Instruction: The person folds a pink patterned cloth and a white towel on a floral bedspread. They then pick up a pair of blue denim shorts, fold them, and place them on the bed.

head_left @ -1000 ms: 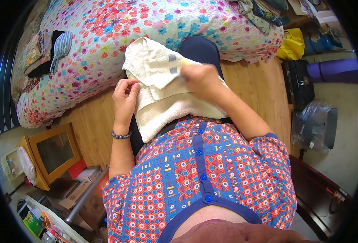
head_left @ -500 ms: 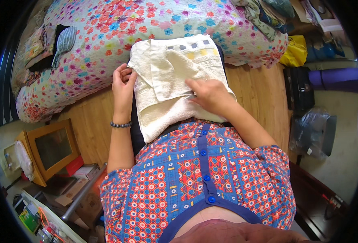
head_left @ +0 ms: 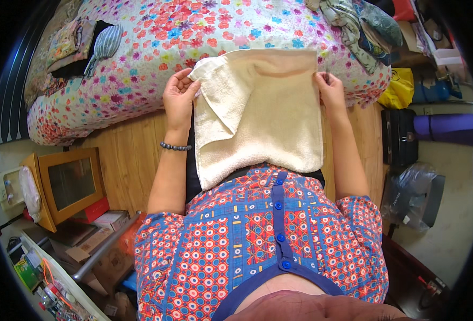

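A cream terry towel (head_left: 284, 117) lies across my lap, its far part lifted and spread between my hands. My left hand (head_left: 181, 99) pinches the towel's far left corner, where a flap is folded over toward the middle. At the far right edge, my right hand (head_left: 330, 91) grips the towel between thumb and bent fingers. The towel's near edge rests close to my patterned shirt (head_left: 236, 224). A dark beaded bracelet (head_left: 176, 146) circles my left wrist.
Ahead stands a bed with a floral cover (head_left: 156, 69), folded clothes (head_left: 68, 48) on its left and more clothes (head_left: 354, 32) on its right. A yellow bag (head_left: 398, 88), a black case (head_left: 399, 138) and a purple roll (head_left: 447, 128) are at right. A wooden cabinet (head_left: 69, 184) stands left.
My right hand has moved from the towel's middle out to its far right edge. The right side, with its checked band, has been unfolded and the towel pulled wide.
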`<action>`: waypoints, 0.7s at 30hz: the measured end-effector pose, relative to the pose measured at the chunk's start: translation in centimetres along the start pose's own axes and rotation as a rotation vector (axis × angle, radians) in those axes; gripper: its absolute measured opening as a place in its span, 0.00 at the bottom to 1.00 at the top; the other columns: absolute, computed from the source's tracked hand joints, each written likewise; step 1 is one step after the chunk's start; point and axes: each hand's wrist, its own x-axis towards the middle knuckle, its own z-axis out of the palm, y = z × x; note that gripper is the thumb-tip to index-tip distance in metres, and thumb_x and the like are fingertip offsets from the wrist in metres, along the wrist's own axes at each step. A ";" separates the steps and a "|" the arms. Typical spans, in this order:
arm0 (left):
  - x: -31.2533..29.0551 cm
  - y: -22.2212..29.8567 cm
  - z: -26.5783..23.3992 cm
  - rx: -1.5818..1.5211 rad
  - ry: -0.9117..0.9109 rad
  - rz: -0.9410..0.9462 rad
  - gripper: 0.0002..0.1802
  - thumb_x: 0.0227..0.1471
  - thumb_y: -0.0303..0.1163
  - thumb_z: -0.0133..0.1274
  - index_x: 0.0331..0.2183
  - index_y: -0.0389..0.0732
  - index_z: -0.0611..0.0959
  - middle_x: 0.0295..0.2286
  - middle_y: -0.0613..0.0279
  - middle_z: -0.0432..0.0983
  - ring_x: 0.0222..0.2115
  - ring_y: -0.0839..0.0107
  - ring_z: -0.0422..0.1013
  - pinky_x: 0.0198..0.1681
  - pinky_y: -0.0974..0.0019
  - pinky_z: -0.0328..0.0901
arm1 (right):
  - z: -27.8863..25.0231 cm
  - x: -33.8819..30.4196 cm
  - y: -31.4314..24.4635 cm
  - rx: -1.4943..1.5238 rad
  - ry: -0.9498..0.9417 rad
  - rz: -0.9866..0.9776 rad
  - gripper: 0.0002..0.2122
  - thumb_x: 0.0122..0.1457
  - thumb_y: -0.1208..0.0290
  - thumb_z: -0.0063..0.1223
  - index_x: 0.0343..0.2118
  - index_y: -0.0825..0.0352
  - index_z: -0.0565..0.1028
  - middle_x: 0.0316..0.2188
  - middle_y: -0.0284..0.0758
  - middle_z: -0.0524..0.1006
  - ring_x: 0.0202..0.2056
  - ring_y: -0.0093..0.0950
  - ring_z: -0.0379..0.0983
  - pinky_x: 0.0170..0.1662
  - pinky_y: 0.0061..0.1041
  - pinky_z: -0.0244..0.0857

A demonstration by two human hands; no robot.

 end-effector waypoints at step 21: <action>-2.7 2.6 3.6 0.118 -0.183 0.033 0.05 0.52 0.25 0.55 0.34 0.37 0.82 0.23 0.73 0.74 0.22 0.87 0.66 0.23 0.80 0.61 | 14.4 -5.5 -7.1 -0.128 -0.367 -0.517 0.07 0.53 0.71 0.57 0.28 0.69 0.73 0.19 0.39 0.72 0.20 0.28 0.68 0.25 0.27 0.62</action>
